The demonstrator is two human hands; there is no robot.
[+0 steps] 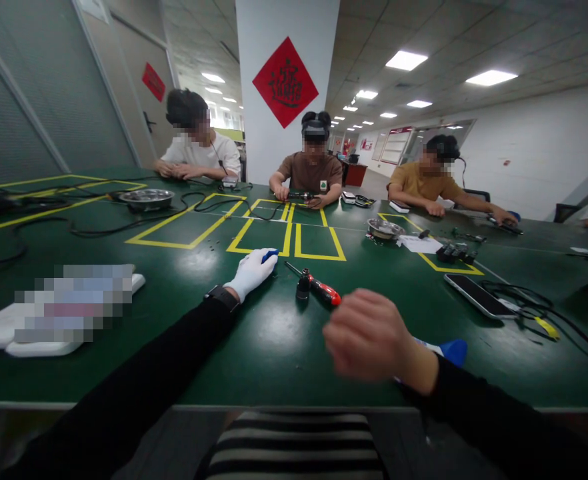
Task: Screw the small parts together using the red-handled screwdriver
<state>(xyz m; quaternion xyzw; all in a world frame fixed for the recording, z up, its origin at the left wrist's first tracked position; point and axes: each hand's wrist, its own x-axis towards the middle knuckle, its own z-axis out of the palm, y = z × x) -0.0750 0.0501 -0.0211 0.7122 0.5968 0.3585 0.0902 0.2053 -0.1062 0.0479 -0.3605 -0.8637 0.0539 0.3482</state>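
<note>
My left hand [255, 273] wears a white glove with blue at the fingers and rests palm down on the green table [214, 373], fingers reaching forward. My right hand [367, 333] is bare and curled into a fist above the table, blurred. Whatever it may hold is hidden. A white and blue item [451, 351], perhaps another glove, lies partly behind my right wrist. Between my hands lies a screwdriver [327, 291] with a red and black handle, its shaft pointing away to the left. Beside it stands a small black part [303, 287].
White flat items [49, 343] lie at left, a phone [479, 297] and black cables [537, 307] at right. Metal bowls [147, 198] [385, 229], yellow tape outlines [319, 256] and black parts [457, 253] are farther off. Several people [314, 170] sit across the table.
</note>
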